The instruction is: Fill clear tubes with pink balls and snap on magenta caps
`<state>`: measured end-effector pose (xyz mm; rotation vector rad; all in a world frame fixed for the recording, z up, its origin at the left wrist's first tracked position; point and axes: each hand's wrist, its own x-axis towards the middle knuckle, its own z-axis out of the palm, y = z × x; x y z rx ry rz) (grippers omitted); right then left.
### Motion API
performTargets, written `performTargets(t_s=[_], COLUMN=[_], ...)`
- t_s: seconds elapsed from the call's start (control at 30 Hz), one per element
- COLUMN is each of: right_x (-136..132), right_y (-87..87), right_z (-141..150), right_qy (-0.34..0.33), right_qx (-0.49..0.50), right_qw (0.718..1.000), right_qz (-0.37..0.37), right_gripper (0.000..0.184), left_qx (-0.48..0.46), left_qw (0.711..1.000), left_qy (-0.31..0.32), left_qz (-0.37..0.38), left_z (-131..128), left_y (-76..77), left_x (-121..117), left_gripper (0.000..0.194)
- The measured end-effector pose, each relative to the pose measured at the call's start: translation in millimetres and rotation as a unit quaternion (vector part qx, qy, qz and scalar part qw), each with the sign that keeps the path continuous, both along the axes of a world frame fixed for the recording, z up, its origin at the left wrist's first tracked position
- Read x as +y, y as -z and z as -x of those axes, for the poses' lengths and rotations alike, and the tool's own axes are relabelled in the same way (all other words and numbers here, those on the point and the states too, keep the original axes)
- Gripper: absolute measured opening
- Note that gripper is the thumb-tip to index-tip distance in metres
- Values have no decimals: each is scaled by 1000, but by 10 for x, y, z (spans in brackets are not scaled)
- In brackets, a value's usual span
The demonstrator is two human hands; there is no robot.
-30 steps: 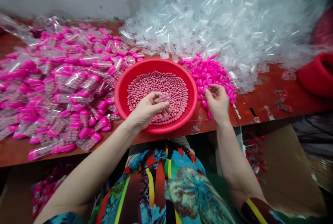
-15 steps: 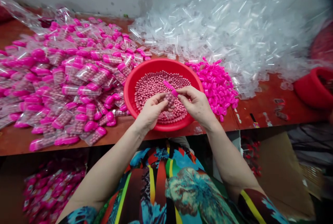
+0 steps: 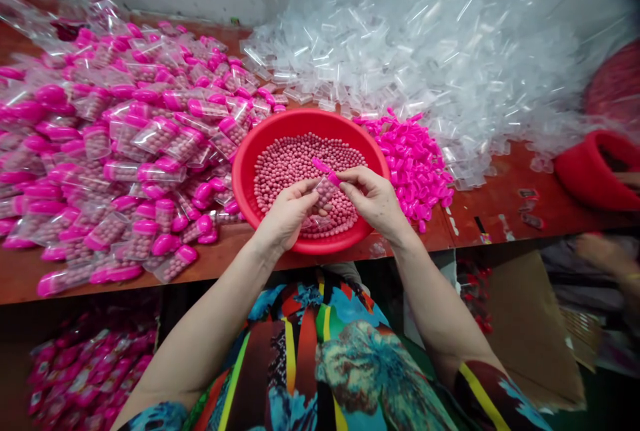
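Note:
A red bowl (image 3: 250,157) full of small pink beads (image 3: 290,161) sits at the front edge of a red-brown table (image 3: 500,217). Over the bowl, my left hand (image 3: 287,214) pinches a small clear container (image 3: 324,194) filled with beads. My right hand (image 3: 375,201) meets it from the right and pinches a bright pink cap (image 3: 325,169) at the container's top. Both hands are closed on these parts and touch each other above the beads.
Filled, pink-capped containers (image 3: 115,144) cover the table's left side. Loose pink caps (image 3: 415,157) lie right of the bowl, with a heap of clear empty containers (image 3: 425,51) behind. A red tub (image 3: 595,171) stands far right, where another person's blurred hand (image 3: 605,254) shows.
My right hand left the cap pile with a cap and came to the container in my left hand. The view shifted slightly. A person's hand appeared at the right.

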<state>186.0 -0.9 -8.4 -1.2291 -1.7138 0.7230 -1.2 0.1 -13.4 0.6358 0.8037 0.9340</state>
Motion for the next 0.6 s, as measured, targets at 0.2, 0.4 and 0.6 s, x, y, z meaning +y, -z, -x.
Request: performTargets(t_s=[0.2,0.4,0.6], right_x=[27,128,149], right_y=[-88,91,37], right_z=[-30,-89,-18], right_qy=[-63,-33,39], right_qx=[-74,-218,-69], right_qw=[995,968,994], right_qz=[-33,-122,-69], right_gripper=[16,29,19], left_qx=[1,5,-19], left_qw=[999,997,996], left_qy=[-21,-51,-44], left_qz=[29,59,74], left_z=[-1,-13,0], left_y=[-1,-33,-52], left_x=[4,29,69], left_gripper=[20,16,30])
